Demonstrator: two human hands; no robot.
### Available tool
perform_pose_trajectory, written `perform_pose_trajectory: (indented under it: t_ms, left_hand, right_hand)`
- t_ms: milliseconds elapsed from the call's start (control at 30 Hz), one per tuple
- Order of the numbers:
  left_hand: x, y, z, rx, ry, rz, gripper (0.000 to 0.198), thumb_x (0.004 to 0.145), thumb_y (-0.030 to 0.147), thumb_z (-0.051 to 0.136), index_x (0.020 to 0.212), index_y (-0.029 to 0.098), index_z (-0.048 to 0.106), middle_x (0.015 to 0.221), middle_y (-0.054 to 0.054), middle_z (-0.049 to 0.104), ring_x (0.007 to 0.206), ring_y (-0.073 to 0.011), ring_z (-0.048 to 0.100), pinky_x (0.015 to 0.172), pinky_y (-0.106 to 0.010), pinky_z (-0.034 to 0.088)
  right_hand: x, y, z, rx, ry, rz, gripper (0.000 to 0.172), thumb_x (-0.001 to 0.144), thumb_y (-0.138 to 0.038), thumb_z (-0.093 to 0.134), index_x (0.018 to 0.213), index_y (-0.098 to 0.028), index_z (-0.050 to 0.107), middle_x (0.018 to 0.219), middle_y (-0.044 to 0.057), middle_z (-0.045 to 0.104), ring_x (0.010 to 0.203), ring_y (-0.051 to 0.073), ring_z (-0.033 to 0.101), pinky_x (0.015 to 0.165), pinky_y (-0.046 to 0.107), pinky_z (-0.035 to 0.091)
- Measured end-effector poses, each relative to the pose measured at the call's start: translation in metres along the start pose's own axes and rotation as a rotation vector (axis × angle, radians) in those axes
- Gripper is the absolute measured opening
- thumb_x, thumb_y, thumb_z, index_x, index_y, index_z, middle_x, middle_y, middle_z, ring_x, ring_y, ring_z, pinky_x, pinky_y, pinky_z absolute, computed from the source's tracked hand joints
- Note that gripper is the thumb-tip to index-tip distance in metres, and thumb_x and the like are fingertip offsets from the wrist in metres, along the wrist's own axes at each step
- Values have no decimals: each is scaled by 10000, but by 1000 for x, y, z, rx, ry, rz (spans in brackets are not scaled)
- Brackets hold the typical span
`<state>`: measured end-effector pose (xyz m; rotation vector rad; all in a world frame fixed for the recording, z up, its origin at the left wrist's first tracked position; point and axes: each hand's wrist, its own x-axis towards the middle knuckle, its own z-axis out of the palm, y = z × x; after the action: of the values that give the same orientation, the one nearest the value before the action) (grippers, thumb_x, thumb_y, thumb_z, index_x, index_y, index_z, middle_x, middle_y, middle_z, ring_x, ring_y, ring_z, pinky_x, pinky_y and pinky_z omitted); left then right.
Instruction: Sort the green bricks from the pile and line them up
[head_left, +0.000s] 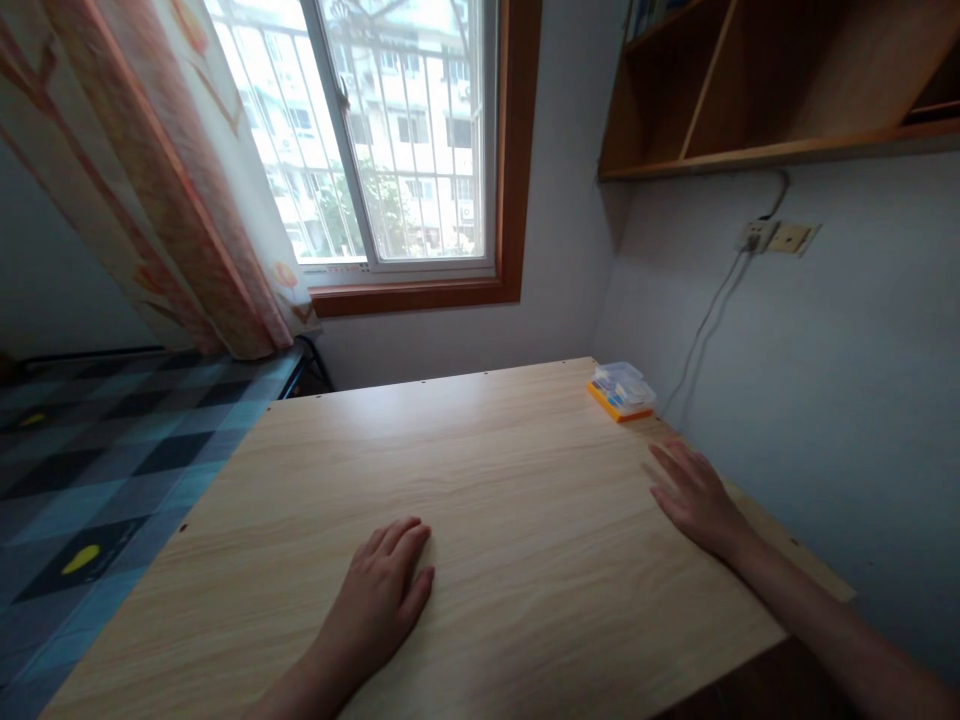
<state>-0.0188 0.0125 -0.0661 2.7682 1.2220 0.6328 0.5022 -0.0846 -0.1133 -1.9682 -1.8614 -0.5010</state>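
Observation:
My left hand [386, 583] rests palm down on the light wooden tabletop [487, 480], holding nothing, its fingers loosely stretched with the thumb apart. Over at the table's right side, my right hand [691, 495] is held with its fingers apart and nothing in them. Just beyond its fingertips sits a small plastic box [622, 391] with a clear lid and an orange base, at the far right corner of the table. Small items show through the lid, too blurred to name. A gap lies between the box and my right hand.
To the left is a bed with a checked cover [142, 460]. A window [405, 140] with a patterned curtain [157, 170] is ahead. A wooden shelf [750, 90] hangs on the right wall above a socket [757, 236], whose cord [705, 325] drops behind the table.

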Motion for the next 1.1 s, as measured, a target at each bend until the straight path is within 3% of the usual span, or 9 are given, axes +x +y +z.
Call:
perform_pose_trajectory:
  t_ms: [133,233,400,600,700,833,967,1067,1100]
  left_hand:
    - [0,0,1,0,-10,-10,334,920,316,541,1206,198,668,1310,-125,658,1217,-308,604,1047,-507,508]
    - [0,1,1,-3,-9,-7,341,920,303,536,1211,190,671,1337,-132,645,1248,-305,590,1072,-509,493]
    - [0,5,0,2,2,-3,363,919,289,533,1237,179,671,1360,-138,636,1289,-302,568,1098,-511,475]
    - [-1,12,-5,46,-20,-25,374,936,285,515,1253,160,667,1367,-154,633,1304,-299,562,1122,-505,448]
    - [-1,16,-7,57,-53,-60,404,944,286,504,1290,137,651,1401,-166,608,1342,-295,533,1153,-488,412]
    - [-7,26,-6,89,-118,-136,486,965,330,480,1393,126,584,1483,-191,528,1412,-325,459,1182,-537,348]
    - [-29,47,-8,128,-228,-196,565,976,386,447,1490,153,493,1574,-178,396,1478,-354,346,1194,-588,292]
    - [-56,65,-13,130,-279,-209,591,976,426,443,1519,193,459,1600,-143,345,1498,-340,304,1207,-579,274]
    - [-67,70,-15,132,-297,-216,600,979,443,433,1527,201,447,1608,-132,329,1504,-333,291,1214,-572,264]
  right_hand:
    - [-52,-19,-6,47,-236,95,594,974,-522,357,1494,-271,495,1556,93,445,1474,310,363,1174,548,336]
    - [-72,-36,-13,53,-333,127,588,975,-574,346,1495,-343,492,1593,52,385,1486,320,343,1186,599,294]
    - [-71,-90,-23,107,-373,92,596,979,-580,395,1523,-343,444,1614,72,333,1504,341,297,1194,638,233]
    - [-65,-175,-33,286,-421,-103,621,970,-576,476,1549,-370,387,1638,79,269,1510,364,269,1196,660,194]
    - [-64,-203,-37,299,-425,-27,622,953,-533,526,1530,-317,444,1623,123,290,1501,397,271,1181,694,183]
    - [-67,-220,-48,279,-464,75,607,952,-456,531,1527,-273,459,1611,141,301,1499,398,272,1183,697,178]
    - [-67,-213,-89,381,-661,0,664,869,-398,647,1504,-281,492,1601,123,313,1491,387,294,1197,631,248]
    - [-56,-195,-156,501,-872,-43,553,857,-369,668,1406,-344,605,1473,64,537,1366,322,519,1149,465,434]
    - [-51,-187,-184,521,-868,-51,512,869,-373,659,1380,-379,623,1409,39,603,1303,303,583,1115,433,479]
